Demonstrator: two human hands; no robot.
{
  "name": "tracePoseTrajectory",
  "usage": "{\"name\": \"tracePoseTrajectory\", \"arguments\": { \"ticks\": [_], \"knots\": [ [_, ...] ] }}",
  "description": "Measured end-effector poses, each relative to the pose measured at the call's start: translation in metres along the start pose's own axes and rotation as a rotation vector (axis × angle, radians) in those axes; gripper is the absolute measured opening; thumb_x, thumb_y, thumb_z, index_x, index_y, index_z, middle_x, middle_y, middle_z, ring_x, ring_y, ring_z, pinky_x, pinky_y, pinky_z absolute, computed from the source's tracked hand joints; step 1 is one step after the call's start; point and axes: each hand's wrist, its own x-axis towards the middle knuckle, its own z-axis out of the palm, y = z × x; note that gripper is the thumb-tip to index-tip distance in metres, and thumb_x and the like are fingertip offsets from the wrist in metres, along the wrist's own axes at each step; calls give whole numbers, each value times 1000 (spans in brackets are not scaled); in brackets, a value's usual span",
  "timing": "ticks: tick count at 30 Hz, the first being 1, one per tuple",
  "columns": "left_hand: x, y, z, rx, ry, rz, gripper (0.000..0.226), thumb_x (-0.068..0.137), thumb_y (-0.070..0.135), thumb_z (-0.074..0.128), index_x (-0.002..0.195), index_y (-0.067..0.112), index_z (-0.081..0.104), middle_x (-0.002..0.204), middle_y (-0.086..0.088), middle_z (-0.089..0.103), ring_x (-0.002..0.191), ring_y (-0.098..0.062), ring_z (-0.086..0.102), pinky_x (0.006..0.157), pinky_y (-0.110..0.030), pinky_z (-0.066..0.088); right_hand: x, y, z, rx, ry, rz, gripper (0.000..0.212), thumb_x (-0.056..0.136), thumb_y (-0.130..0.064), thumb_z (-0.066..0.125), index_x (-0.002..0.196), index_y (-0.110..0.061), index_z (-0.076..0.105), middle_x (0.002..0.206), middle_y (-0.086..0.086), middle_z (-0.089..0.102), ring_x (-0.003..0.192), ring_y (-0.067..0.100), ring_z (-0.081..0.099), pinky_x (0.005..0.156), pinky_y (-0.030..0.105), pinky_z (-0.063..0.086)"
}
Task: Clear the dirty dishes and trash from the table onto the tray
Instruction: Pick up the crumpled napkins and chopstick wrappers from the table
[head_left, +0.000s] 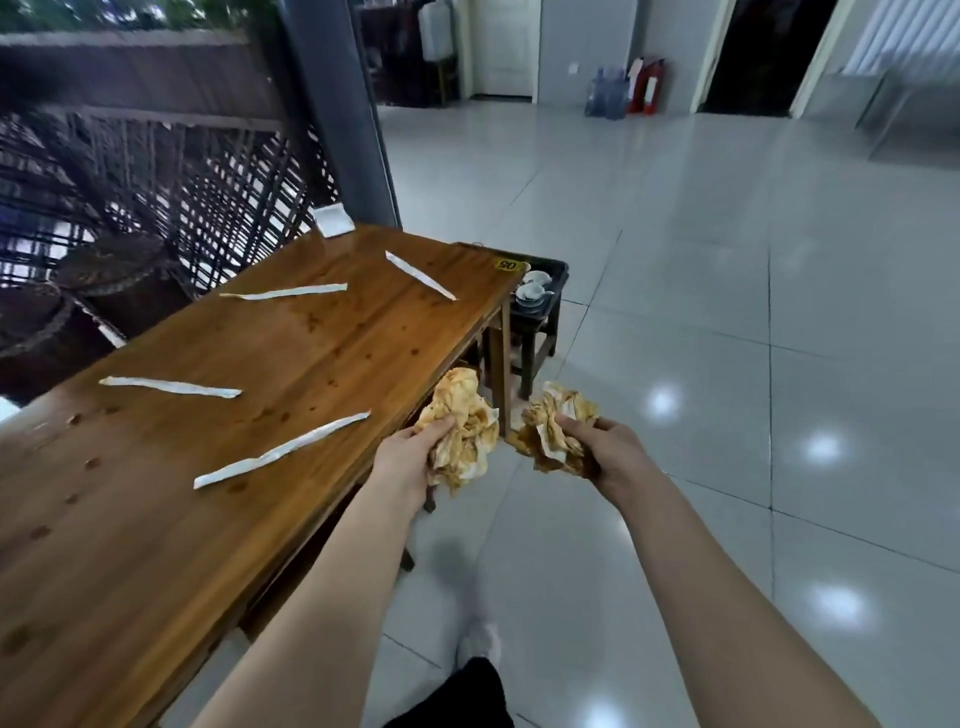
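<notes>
My left hand (410, 452) grips a crumpled, brown-stained napkin (465, 426) just off the wooden table's (249, 467) right edge. Over the floor, my right hand (605, 449) grips a second stained napkin wad (550, 431). Several white paper chopstick sleeves lie on the table: one near me (280, 451), one at the left (169, 387), one in the middle (284, 292) and one far right (420, 275). A dark tray (556, 273) holding white dishes (535, 293) sits on a stool beyond the table's far end.
A white packet (332, 221) lies at the table's far corner by a dark lattice screen (156, 182). Brown spots dot the tabletop. Glossy tiled floor (727, 312) stretches to the right. Water jugs and fire extinguishers (639, 85) stand by the back wall.
</notes>
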Motion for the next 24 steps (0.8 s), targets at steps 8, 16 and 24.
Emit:
{"name": "tracePoseTrajectory", "arguments": {
  "ticks": [8,16,24],
  "knots": [
    [73,3,83,66,-147,-70,33,77,7,77,105,-7,64,99,-19,72,93,-32,70,91,-44,54,58,-48,-52,75,145,-30,37,78,-12,78,109,1,62,99,16,71,89,29,69,87,45,55],
    [170,30,162,154,-227,-70,35,79,10,76,109,-4,65,104,-16,71,93,-26,70,83,-36,55,138,-96,-63,139,203,-20,18,80,-8,74,94,-1,64,85,12,73,70,21,71,69,35,59],
    [239,61,218,206,-250,-79,30,80,4,74,105,-8,64,94,-17,71,85,-27,69,76,-36,56,201,-137,-63,160,234,-34,25,81,-7,74,102,2,63,93,14,72,78,25,71,72,39,60]
  ]
}}
